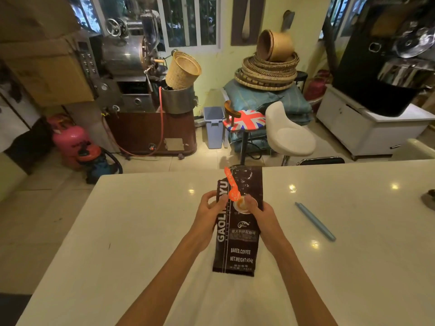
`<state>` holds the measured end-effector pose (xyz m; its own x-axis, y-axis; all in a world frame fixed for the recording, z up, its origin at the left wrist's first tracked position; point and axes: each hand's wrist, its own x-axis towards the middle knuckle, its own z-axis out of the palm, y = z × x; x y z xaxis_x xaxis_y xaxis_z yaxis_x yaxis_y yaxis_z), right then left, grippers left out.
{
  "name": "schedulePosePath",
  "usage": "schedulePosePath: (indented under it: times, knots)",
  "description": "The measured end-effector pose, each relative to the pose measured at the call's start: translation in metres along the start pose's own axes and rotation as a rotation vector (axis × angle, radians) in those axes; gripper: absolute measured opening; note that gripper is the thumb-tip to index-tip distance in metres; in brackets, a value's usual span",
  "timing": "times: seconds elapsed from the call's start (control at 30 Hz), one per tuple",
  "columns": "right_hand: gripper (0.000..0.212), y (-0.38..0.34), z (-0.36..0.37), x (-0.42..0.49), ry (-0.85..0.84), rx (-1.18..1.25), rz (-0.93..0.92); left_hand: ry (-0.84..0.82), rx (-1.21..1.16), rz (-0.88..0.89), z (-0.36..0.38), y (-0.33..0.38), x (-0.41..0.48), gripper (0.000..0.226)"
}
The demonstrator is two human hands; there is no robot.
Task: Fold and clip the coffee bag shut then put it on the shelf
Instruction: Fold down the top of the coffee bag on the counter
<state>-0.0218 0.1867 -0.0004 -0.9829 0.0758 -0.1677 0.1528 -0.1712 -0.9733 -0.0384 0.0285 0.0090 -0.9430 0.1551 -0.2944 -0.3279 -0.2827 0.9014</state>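
A dark brown coffee bag [237, 241] with white lettering stands on the white table [141, 231], its top unfolded. My left hand [209, 208] grips the bag's left edge near the top. My right hand [256, 208] holds the right edge, with the thumb on the front. An orange plastic scoop [231, 185] lies slanted against the bag's upper front, its bowl between my two thumbs. A light blue sealing clip [315, 221] lies on the table to the right of the bag, apart from both hands.
Beyond the table's far edge stand a white stool [289, 132] and a flag-patterned stool [244, 120]. A coffee roaster [131, 67], a pink gas cylinder [68, 140], woven baskets [268, 71] and a white cabinet [367, 123] line the room.
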Motion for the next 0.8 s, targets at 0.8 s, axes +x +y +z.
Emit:
schedulePosePath:
  times: [0.8]
  knots:
    - [0.052, 0.007, 0.003, 0.044, 0.279, 0.026, 0.024, 0.094, 0.674, 0.175, 0.039, -0.043, -0.029, 0.025]
